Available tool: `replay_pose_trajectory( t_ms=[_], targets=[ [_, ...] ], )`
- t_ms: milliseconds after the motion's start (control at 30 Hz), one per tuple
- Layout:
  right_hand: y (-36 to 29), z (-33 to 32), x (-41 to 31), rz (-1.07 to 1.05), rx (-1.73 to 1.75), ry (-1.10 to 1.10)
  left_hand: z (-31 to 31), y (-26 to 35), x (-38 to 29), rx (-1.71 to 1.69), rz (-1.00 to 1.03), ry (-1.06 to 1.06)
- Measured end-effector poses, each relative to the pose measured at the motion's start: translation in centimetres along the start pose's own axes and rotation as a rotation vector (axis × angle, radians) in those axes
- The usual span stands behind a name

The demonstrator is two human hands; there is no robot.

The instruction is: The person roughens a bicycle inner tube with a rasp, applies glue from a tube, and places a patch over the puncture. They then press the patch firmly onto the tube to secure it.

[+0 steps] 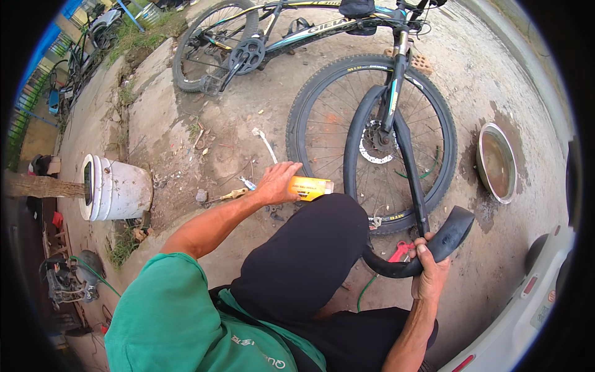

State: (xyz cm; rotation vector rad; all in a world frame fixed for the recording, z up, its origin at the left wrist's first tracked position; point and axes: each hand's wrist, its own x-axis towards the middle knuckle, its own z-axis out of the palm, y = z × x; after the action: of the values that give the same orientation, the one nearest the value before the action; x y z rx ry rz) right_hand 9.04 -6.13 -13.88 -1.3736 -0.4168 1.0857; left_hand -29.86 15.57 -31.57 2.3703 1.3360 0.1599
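My left hand (280,182) grips the left end of a yellow cardboard box (309,187), beside my raised knee. My right hand (430,269) is closed around a black rubber inner tube (352,153), with a wide, flattened section of it sticking up past my fingers. From there the tube stretches up to the bicycle fork (394,97) and lies across the front wheel (294,121). My knee hides part of the tube. The mountain bike (288,44) lies on its side on the ground, its front tyre fitted around the rim.
A metal basin of water (481,153) stands at the right, near a white vehicle (506,321). On the left is a white bucket (123,188). A wooden-handled tool (234,194), a small tube (247,183) and a red air blow gun (400,251) with green hose lie on the concrete.
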Motion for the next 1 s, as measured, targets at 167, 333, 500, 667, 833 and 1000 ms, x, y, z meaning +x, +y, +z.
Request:
replay_pose_trajectory(
  t_ms=[167, 333, 500, 667, 833, 1000],
  targets=[
    [-0.2, -0.4, 0.0, 0.013, 0.014, -0.009, 4.7, 0.4, 0.1, 0.192, 0.173, 0.053],
    [-0.2, -1.8, -0.3, 0.006, -0.016, -0.025, 5.3, 0.9, 1.0, 0.160, 0.160, 0.030],
    [-0.6, -2.4, -0.3, -0.038, 0.022, -0.013, 0.1, 5.4, 2.5, 0.034, 0.017, 0.014],
    [-1.3, -2.4, 0.1, -0.020, 0.014, 0.014, -8.2, 11.4, 6.3, 0.103, 0.256, 0.059],
    [-2.2, -1.8, 0.6, -0.115, -0.002, 0.012, -13.7, 19.9, 9.3, 0.131, 0.610, 0.020],
    [-1.8, -1.4, 1.6, -0.242, -0.039, 0.052, -15.1, 26.2, 9.4, 0.151, 0.760, -0.085]
  ],
)
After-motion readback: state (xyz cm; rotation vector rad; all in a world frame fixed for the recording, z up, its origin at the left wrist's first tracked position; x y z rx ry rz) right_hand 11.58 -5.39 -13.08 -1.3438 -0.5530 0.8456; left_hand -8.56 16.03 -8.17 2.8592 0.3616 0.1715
